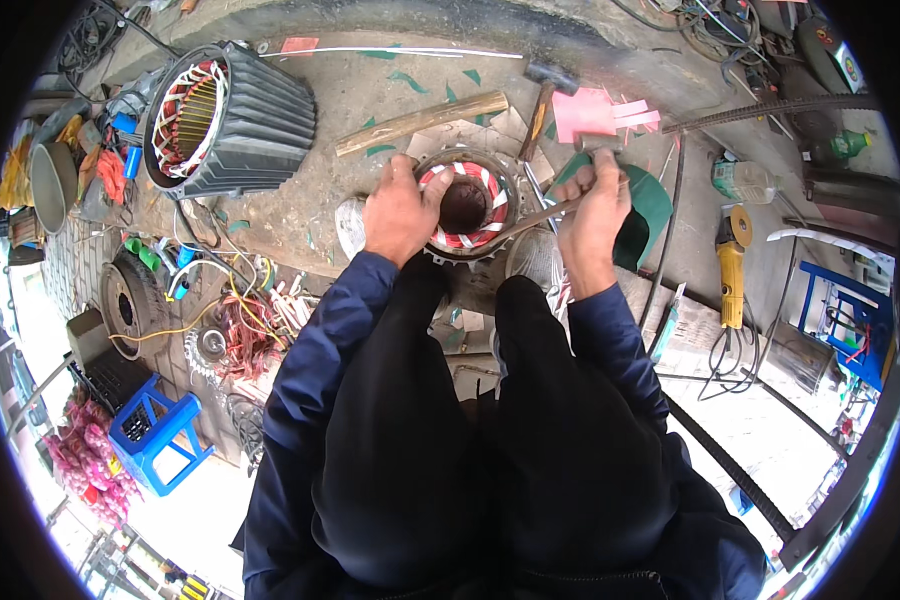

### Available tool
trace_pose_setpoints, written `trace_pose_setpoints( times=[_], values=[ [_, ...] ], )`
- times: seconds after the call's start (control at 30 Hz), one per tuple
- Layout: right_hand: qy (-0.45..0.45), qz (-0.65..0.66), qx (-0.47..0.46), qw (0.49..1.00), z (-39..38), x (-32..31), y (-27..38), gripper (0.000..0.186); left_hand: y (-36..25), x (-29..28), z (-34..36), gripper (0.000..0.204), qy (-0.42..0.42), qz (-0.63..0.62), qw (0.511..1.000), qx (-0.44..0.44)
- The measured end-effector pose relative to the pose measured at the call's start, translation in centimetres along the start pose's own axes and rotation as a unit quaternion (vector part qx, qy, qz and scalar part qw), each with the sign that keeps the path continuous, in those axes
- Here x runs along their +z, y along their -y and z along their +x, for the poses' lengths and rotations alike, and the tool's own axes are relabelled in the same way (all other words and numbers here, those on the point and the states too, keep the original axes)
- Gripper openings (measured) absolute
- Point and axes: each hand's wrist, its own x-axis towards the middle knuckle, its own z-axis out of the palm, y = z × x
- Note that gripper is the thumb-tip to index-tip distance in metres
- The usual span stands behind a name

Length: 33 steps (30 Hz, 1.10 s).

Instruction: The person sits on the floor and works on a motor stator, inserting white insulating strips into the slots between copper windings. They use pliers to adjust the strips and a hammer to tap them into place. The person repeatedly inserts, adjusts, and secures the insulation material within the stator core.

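My left hand (398, 208) grips the left side of a round metal motor part (511, 192) lined with red-and-white wrapped windings (464, 239) around a dark bore. My right hand (595, 220) is closed on a thin brownish flat strip (545, 214) that reaches toward the part's right rim. Right behind that hand lies a curved green sheet (648, 215), with pink paper pieces (583, 110) farther back. A hammer (538, 115) and a wooden stick (420, 122) lie behind the round part.
A finned motor housing (267, 124) stands back left. Lower left are a blue stool (175, 420), a tire (145, 300) and copper wire scraps (240, 345). A yellow grinder (732, 285), steel bars (730, 470) and a blue metal frame (840, 310) are at right.
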Motion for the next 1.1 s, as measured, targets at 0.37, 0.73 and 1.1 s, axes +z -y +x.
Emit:
trace_pose_setpoints(
  times=[0.37,0.73,1.1],
  values=[
    [0.173,-0.076,0.026,0.982,3.0,5.7,1.7,0.031,1.2,-0.3,-3.0,0.081,0.056,-0.092,0.987,-0.120],
    [0.660,-0.459,0.048,0.593,-3.7,20.0,-5.3,0.065,2.0,0.0,-2.9,0.080,0.034,-0.110,0.990,-0.079],
    [0.647,-0.381,-0.188,0.633,-5.2,17.3,0.6,0.064,3.7,2.0,-3.1,0.075,0.005,-0.114,0.992,-0.050]
  ],
)
